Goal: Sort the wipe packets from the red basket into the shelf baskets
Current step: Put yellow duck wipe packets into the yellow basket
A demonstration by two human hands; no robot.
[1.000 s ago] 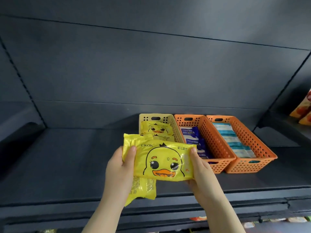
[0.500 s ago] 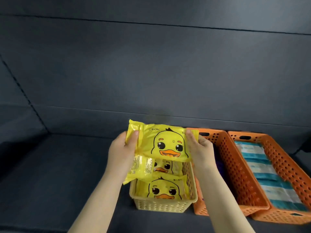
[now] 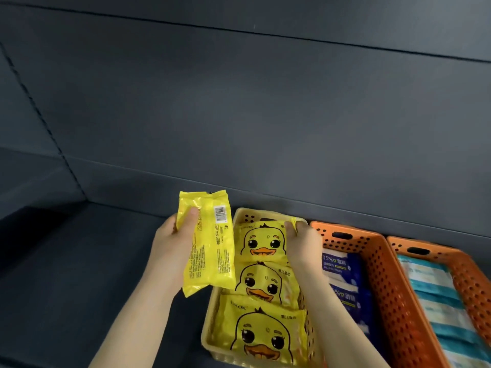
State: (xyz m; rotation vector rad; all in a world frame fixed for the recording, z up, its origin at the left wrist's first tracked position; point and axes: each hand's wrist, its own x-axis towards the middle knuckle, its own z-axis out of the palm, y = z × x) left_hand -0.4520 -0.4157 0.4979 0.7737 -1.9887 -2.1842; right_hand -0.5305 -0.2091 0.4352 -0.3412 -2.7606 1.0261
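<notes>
Gripping with the left hand (image 3: pixel 172 248) a yellow wipe packet (image 3: pixel 210 251), printed back and barcode facing up. Fingers curling round its left edge, thumb lying across the top face. Holding it lifted over the shelf (image 3: pixel 79 261), long axis pointing toward the shelf's back edge, right side overlapping the left rim of the yellow basket (image 3: pixel 206 330).

Pinching with the right hand (image 3: pixel 303 243) the right corner of a duck-face packet (image 3: pixel 263 243) lying at the basket's far end, fingers clenched on it. Noting two more duck packets (image 3: pixel 263 285) overlapping nearer in the same basket.

Logging, rightward near the shelf's back edge: orange basket (image 3: pixel 385 274) carrying blue packets (image 3: pixel 342 266); second orange basket (image 3: pixel 469 277) just beside it, carrying teal-and-white packets (image 3: pixel 430 282).
</notes>
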